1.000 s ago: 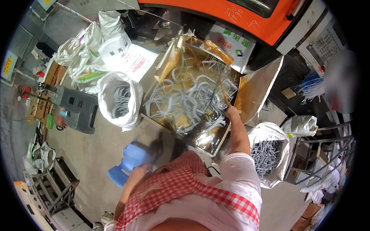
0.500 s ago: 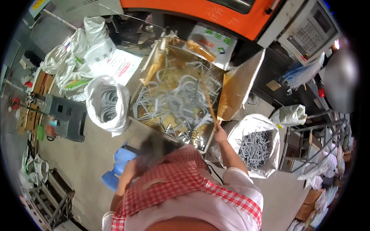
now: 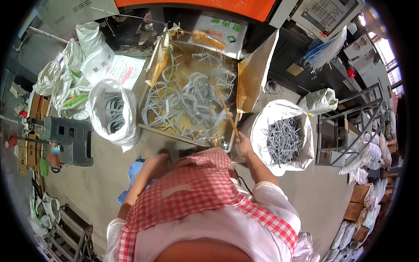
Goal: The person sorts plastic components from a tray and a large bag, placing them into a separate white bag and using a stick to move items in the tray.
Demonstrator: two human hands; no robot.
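Note:
My right hand [image 3: 243, 145] is closed round the lower end of a thin wooden stick [image 3: 225, 106]. From there the stick slants up and left into a large open box [image 3: 174, 134] lined with clear film. Inside lie many grey curved plastic pieces [image 3: 194, 94] and thin straight ones, heaped in a tangle. The stick's far end rests among them. My left hand [image 3: 156, 164] is low beside my red checked apron [image 3: 192, 187], above a blue stool [image 3: 134, 172]. Its fingers are too dark and turned away to make out.
A white sack of curved grey pieces [image 3: 115, 114] stands left of the box. Another white sack, with short grey pieces [image 3: 284, 140], stands right. A dark grey step stool [image 3: 70, 140] is farther left. Metal racks [image 3: 349, 131] stand right, and an orange machine [image 3: 209, 5] is behind.
The view has shifted, with the machine moving up out of the picture. The stick leans further left across the pieces, still in my right hand. My left hand, blurred before, is steadier.

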